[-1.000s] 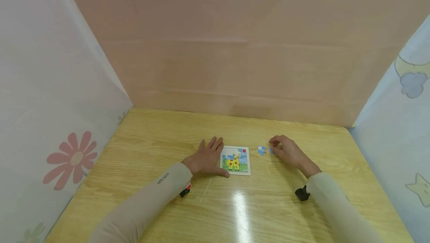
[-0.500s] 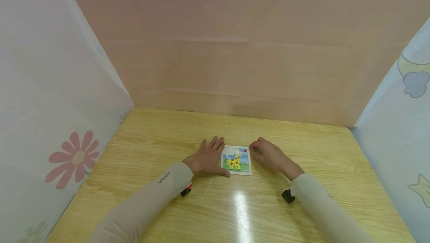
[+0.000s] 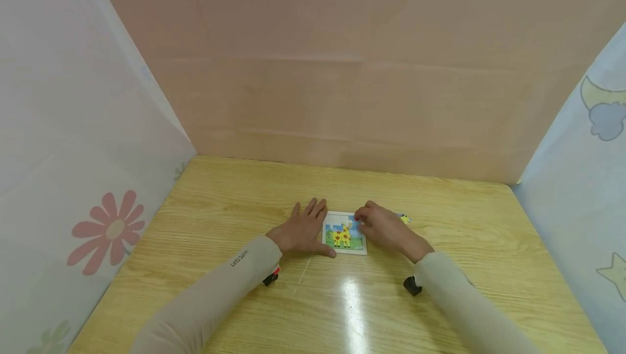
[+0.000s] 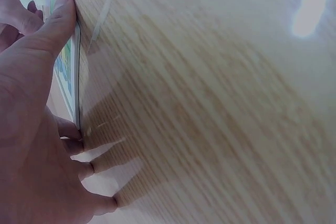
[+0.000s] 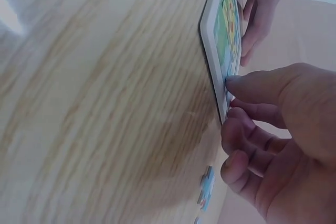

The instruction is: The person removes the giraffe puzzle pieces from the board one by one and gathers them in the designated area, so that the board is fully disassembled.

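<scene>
A small framed jigsaw puzzle (image 3: 344, 237) with a yellow giraffe picture lies flat on the wooden table; pale bare areas show along its top. My left hand (image 3: 304, 233) rests with spread fingers at the puzzle's left side, the thumb (image 4: 60, 17) lying along its near corner. Over the upper right corner of the frame, my right hand (image 3: 386, 228) pinches a puzzle piece mostly hidden by the fingertips. In the right wrist view its thumb (image 5: 257, 86) meets the picture surface, the other fingers curled beside the frame's edge.
Loose puzzle pieces (image 3: 404, 218) lie on the table just beyond the right hand; a blue one (image 5: 206, 187) appears in the right wrist view. The wooden table (image 3: 244, 180) meets a brown back wall (image 3: 293, 98), with patterned sheets on both sides.
My right hand has moved left from the loose pieces to the puzzle's upper right corner, covering part of it. My left hand has stayed in place.
</scene>
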A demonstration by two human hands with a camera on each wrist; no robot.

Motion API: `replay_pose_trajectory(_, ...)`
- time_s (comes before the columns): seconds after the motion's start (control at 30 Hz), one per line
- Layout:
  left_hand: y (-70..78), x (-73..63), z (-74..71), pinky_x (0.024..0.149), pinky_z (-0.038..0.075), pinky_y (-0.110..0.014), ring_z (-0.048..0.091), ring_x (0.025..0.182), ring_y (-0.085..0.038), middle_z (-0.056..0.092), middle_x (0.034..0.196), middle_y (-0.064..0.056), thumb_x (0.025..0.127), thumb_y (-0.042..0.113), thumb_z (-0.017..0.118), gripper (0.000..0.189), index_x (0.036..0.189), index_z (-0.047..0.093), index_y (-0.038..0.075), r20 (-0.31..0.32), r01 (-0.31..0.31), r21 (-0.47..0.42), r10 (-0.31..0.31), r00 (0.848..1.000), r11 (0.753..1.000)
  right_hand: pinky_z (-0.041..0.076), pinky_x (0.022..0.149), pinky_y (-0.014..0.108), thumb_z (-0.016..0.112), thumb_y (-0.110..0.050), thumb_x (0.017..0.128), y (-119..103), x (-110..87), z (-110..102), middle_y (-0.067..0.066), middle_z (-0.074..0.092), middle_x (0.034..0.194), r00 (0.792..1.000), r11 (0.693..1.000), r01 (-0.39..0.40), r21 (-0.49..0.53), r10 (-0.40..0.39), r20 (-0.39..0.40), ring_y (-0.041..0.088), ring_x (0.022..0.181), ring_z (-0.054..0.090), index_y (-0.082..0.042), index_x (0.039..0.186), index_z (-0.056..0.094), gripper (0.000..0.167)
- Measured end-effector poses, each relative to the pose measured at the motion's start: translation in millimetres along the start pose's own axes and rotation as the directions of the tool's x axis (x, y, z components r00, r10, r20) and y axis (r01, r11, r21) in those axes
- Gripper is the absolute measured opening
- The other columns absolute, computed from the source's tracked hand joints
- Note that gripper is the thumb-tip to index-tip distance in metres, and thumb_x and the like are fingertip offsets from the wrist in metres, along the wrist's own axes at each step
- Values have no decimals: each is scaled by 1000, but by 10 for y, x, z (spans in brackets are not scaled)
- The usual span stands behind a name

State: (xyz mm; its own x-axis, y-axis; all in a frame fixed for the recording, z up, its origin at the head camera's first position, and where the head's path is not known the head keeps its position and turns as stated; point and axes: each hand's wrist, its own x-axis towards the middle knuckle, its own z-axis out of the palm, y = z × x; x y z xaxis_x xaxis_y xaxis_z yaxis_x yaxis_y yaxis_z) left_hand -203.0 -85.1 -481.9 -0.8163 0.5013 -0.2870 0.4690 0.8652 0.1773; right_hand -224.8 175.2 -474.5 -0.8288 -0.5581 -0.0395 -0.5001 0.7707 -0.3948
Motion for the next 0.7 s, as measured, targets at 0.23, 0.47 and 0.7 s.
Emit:
replay_pose_trajectory(0.23, -10, 5, -1, 134, 16, -66, 5, 170, -32, 4, 183, -9, 88, 87, 59, 124, 172, 14, 8, 2, -4, -8, 4, 1000, 1000, 59, 77, 38, 74, -18, 101, -50, 9, -12, 7, 65, 110, 1000, 999, -7, -43, 8, 9, 19, 94, 67, -4, 120, 74, 24)
replay_pose_trajectory(0.47, 1, -4, -18, 134, 15, -65, 4, 170, -32, 4, 183, -9, 87, 87, 60, 124, 172, 14, 8, 10, 3, -17, -3, 1000, 1000, 54, 74, 34, 74, -18, 101, -41, 40, -40, 9, 61, 113, 999, 999, -37, -8, 37, 38, 16, 86, 58, -5, 118, 70, 22)
replay_pose_trajectory(0.7, 20, -23, -35, 134, 15, -65, 4, 170, -32, 4, 183, -9, 87, 86, 60, 125, 173, 13, 8, 12, 4, -22, -4, 1000, 1000, 51, 74, 31, 75, -18, 101, -8, 48, -34, 6, 62, 116, 998, 998, -45, 52, 43, 43, 15, 82, 56, -8, 118, 66, 22)
